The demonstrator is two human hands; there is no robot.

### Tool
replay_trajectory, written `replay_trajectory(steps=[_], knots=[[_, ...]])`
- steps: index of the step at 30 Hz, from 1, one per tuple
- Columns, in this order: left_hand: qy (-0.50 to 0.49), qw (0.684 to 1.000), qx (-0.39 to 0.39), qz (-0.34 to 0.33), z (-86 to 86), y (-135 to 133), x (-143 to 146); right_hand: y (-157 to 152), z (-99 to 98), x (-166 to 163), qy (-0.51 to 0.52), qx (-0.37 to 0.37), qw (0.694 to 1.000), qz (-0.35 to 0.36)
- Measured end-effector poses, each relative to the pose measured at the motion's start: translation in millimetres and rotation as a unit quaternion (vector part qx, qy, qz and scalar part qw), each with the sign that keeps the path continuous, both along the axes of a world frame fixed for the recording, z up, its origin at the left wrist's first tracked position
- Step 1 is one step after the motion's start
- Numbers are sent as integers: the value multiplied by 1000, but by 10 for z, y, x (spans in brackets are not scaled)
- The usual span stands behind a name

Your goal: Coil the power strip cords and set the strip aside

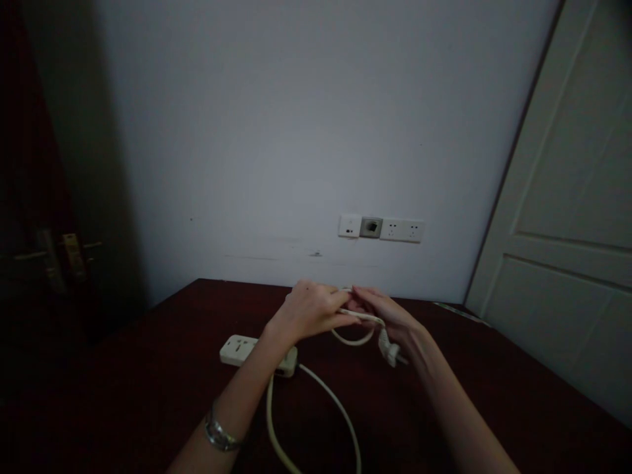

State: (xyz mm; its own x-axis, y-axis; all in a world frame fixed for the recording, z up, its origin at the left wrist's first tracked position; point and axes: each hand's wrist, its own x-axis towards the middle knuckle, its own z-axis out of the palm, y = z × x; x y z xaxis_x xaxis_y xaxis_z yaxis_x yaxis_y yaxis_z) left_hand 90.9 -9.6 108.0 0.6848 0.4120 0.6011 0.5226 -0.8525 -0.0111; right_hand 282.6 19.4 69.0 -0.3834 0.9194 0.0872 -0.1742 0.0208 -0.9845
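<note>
One table (pixel 148 395) carries one power strip (pixel 237 349) near the middle of its far edge. One white cord (pixel 269 408) leaves the strip, loops toward the near edge and rises to the hands. The left hand (pixel 309 309) and right hand (pixel 390 316), touching each other, are both clenched on the cord above the table. One plug (pixel 390 352) hangs just below the right hand.

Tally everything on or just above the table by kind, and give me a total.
Power strip: 1
Cable: 1, gripped by the left hand and the right hand
Plug: 1
Bracelet: 1
Total: 4
</note>
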Motion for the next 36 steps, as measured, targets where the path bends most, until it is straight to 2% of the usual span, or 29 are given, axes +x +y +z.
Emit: replay_trajectory(steps=[4, 7, 9, 13, 16, 18, 21, 25, 28, 31, 36], knots=[[-83, 995, -29, 49, -16, 122, -57, -54, 24, -74, 35, -49, 996, 73], [-120, 985, -67, 108, -42, 161, -12, -73, 35, -110, 64, -36, 991, 108], [-132, 982, -80, 112, -52, 171, 27, -89, 42, -119, 80, -10, 990, 116], [-174, 980, -100, 15, -34, 201, 29, -129, 79, -97, 105, -10, 989, 106], [-188, 967, -162, -65, -1, 237, -47, -139, 111, -67, 130, -47, 987, 86], [-174, 955, -226, -83, 15, 259, -114, -135, 124, -53, 145, -54, 986, 65], [-160, 938, -305, -52, 32, 282, -213, -115, 140, -32, 161, -28, 986, 17], [-134, 933, -331, -39, 78, 267, -327, -66, 180, 58, 197, 19, 978, -66], [-54, 916, -395, -35, 98, 250, -390, -30, 223, 173, 258, 17, 962, -90], [37, 890, -454, 6, 63, 286, -422, 3, 247, 272, 301, 18, 950, -85], [116, 866, -485, 45, -18, 346, -419, 58, 192, 259, 298, 45, 945, -125]])
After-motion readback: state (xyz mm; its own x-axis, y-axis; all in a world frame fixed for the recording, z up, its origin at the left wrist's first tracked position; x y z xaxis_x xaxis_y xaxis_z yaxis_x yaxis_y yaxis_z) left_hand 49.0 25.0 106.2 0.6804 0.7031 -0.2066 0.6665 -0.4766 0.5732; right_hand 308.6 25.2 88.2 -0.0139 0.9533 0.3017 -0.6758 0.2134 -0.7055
